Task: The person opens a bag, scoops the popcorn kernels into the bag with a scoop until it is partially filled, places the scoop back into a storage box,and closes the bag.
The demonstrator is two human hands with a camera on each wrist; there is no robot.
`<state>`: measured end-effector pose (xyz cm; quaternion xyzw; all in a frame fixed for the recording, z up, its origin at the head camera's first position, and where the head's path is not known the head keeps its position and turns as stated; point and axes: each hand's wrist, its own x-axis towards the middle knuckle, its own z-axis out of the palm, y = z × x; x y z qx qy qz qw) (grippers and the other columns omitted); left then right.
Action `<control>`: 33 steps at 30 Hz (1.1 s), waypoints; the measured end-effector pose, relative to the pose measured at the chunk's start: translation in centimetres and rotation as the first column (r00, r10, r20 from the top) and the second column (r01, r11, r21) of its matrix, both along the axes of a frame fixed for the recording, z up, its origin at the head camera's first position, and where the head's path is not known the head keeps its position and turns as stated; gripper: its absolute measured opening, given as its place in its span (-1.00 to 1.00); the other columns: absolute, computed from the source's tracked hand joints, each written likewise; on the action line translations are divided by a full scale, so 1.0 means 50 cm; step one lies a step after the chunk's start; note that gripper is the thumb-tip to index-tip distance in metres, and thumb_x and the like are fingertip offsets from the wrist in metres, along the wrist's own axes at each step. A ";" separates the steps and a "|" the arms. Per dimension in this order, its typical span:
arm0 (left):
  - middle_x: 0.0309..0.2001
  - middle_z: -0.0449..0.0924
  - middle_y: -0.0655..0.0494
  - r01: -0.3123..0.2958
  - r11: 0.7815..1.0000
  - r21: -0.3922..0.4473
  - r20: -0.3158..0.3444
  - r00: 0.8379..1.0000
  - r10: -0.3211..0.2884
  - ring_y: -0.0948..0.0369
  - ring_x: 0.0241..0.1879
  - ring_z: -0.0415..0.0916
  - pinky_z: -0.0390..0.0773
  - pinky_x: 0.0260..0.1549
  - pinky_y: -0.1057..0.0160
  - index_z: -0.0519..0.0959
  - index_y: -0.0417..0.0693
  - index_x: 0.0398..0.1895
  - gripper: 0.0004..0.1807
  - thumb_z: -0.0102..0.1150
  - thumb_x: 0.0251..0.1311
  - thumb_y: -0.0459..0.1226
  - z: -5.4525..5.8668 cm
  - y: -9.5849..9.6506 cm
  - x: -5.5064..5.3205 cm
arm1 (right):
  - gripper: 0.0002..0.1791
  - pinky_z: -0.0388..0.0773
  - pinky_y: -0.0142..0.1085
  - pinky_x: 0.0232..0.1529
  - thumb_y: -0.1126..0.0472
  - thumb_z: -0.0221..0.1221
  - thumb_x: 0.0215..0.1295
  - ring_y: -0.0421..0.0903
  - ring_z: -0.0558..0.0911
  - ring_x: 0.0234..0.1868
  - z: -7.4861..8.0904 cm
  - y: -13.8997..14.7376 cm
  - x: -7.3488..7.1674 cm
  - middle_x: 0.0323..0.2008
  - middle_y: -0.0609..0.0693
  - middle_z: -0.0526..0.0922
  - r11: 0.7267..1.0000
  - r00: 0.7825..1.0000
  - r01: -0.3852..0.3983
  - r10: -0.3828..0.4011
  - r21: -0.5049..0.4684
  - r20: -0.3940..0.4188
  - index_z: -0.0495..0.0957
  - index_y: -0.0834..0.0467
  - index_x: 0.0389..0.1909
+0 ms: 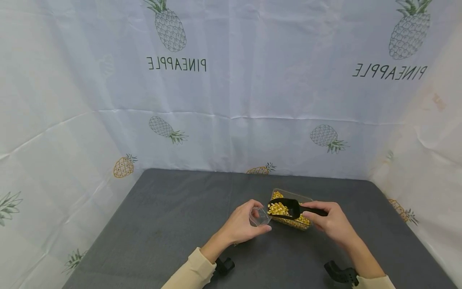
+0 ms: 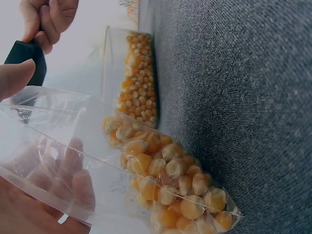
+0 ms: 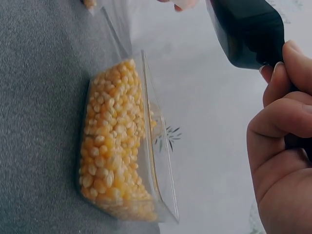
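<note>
Closest in, two cream sleeves [image 1: 195, 269] reach forward, with a black wrist mount [image 1: 225, 266] by the left wrist and another by the right. The left forearm slants inward and up, its hand [image 1: 241, 225] curved round the mouth of a clear, thin plastic bag [image 2: 165, 180]. The thumb lies on the near side and the other fingers [image 2: 84, 187] bend behind the film, spread well apart from it so the mouth gapes between them. The bag hangs below this grasp, its lower part filled with yellow corn kernels; whether its bottom corner touches the worktop I cannot tell.

The right forearm leans inward from the other side. The right hand [image 1: 330, 220] has its fingers closed firmly round the handle of a black scoop [image 1: 295, 208], whose bowl points left, away from the fingers and toward the bag. A heap of kernels sits toward the scoop's front end, just beside the bag's mouth; contact between them is unclear.

Beneath and beyond the scoop, a clear rectangular container [image 2: 112, 63] of kernels stands on the dark grey worktop [image 1: 180, 224]. Farthest back hangs a white cloth [image 1: 231, 80] printed with pineapples and mirrored lettering.
</note>
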<state>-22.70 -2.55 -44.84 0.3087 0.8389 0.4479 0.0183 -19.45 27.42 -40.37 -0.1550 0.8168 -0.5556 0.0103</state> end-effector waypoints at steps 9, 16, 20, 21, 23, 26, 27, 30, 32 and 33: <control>-0.18 0.47 0.26 -0.006 1.000 0.000 0.011 1.000 0.006 0.40 -0.27 0.51 0.61 -0.19 0.30 0.45 -0.02 0.26 -0.35 0.39 0.22 0.08 0.001 0.000 0.002 | -0.60 0.28 -0.26 -0.79 0.31 0.26 0.40 -0.10 0.02 -0.82 -0.001 -0.021 0.003 -0.80 -0.09 0.13 0.999 0.999 -0.034 0.034 -0.001 0.010 0.56 0.46 0.16; -0.18 0.48 0.28 0.002 1.000 0.001 0.009 1.000 -0.002 0.41 -0.26 0.50 0.60 -0.20 0.34 0.44 -0.04 0.26 -0.34 0.40 0.21 0.06 0.001 0.002 0.002 | -0.64 0.32 -0.27 -0.78 0.31 0.25 0.40 -0.21 0.08 -0.81 -0.004 -0.030 -0.001 -0.77 -0.14 0.21 0.997 0.997 -0.072 0.072 0.004 0.003 0.59 0.44 0.13; -0.19 0.47 0.29 0.002 1.000 -0.003 0.008 1.000 -0.001 0.41 -0.25 0.49 0.60 -0.21 0.34 0.44 -0.05 0.27 -0.33 0.41 0.20 0.06 0.002 0.003 0.003 | -0.64 0.34 -0.27 -0.76 0.28 0.27 0.40 -0.27 0.12 -0.78 0.000 -0.034 -0.001 -0.74 -0.16 0.26 0.997 0.997 -0.080 0.080 0.018 0.015 0.61 0.41 0.12; -0.19 0.47 0.29 0.002 1.000 -0.003 0.007 1.000 -0.002 0.41 -0.26 0.49 0.60 -0.21 0.34 0.44 -0.05 0.27 -0.33 0.41 0.19 0.06 0.002 0.003 0.003 | -0.64 0.35 -0.26 -0.75 0.28 0.27 0.40 -0.28 0.13 -0.78 0.002 -0.034 -0.001 -0.73 -0.16 0.28 0.996 0.997 -0.082 0.082 0.024 0.017 0.61 0.40 0.12; -0.19 0.47 0.29 0.003 1.000 -0.005 0.004 1.000 -0.003 0.41 -0.25 0.49 0.60 -0.21 0.34 0.44 -0.05 0.27 -0.32 0.41 0.19 0.06 0.002 0.003 0.003 | -0.64 0.36 -0.25 -0.74 0.26 0.28 0.40 -0.29 0.15 -0.77 0.005 -0.035 -0.002 -0.73 -0.16 0.30 0.995 0.996 -0.087 0.087 0.040 0.018 0.62 0.38 0.12; -0.19 0.47 0.28 0.005 1.000 -0.005 0.003 1.000 -0.005 0.42 -0.26 0.50 0.60 -0.21 0.34 0.44 -0.06 0.28 -0.31 0.41 0.19 0.06 0.001 0.003 0.002 | -0.65 0.39 -0.25 -0.73 0.25 0.28 0.40 -0.28 0.19 -0.77 0.011 -0.036 -0.004 -0.61 -0.07 0.48 0.993 0.995 -0.095 0.095 0.066 0.003 0.63 0.36 0.11; -0.19 0.47 0.27 0.004 1.000 -0.005 0.003 1.000 -0.004 0.42 -0.27 0.50 0.60 -0.21 0.34 0.44 -0.07 0.28 -0.31 0.41 0.19 0.06 0.001 0.003 0.002 | -0.65 0.40 -0.25 -0.72 0.25 0.28 0.40 -0.28 0.20 -0.77 0.013 -0.036 -0.005 -0.51 -0.01 0.56 0.992 0.995 -0.098 0.099 0.073 -0.003 0.64 0.36 0.10; -0.18 0.47 0.26 0.003 1.000 -0.009 0.008 1.000 -0.003 0.43 -0.28 0.52 0.60 -0.20 0.34 0.43 -0.08 0.29 -0.29 0.42 0.19 0.06 0.002 0.003 0.002 | -0.67 0.45 -0.25 -0.68 0.25 0.29 0.38 -0.26 0.27 -0.75 0.018 -0.037 -0.008 -0.20 0.20 0.65 0.990 0.994 -0.101 0.104 0.100 -0.020 0.65 0.34 0.09; -0.18 0.47 0.25 0.002 1.000 -0.015 0.010 1.000 -0.002 0.43 -0.29 0.52 0.60 -0.21 0.33 0.43 -0.09 0.30 -0.28 0.42 0.19 0.06 0.003 0.004 0.002 | -0.67 0.49 -0.24 -0.63 0.24 0.30 0.38 -0.24 0.35 -0.71 0.022 -0.038 -0.010 -0.04 0.28 0.65 0.987 0.994 -0.102 0.107 0.123 -0.034 0.66 0.33 0.08; -0.18 0.47 0.25 0.002 1.000 -0.018 0.011 1.000 -0.002 0.43 -0.29 0.52 0.60 -0.21 0.33 0.43 -0.09 0.30 -0.28 0.42 0.19 0.06 0.003 0.004 0.002 | -0.67 0.50 -0.25 -0.62 0.24 0.30 0.38 -0.23 0.37 -0.71 0.024 -0.038 -0.011 -0.05 0.29 0.65 0.985 0.993 -0.102 0.108 0.137 -0.037 0.66 0.33 0.08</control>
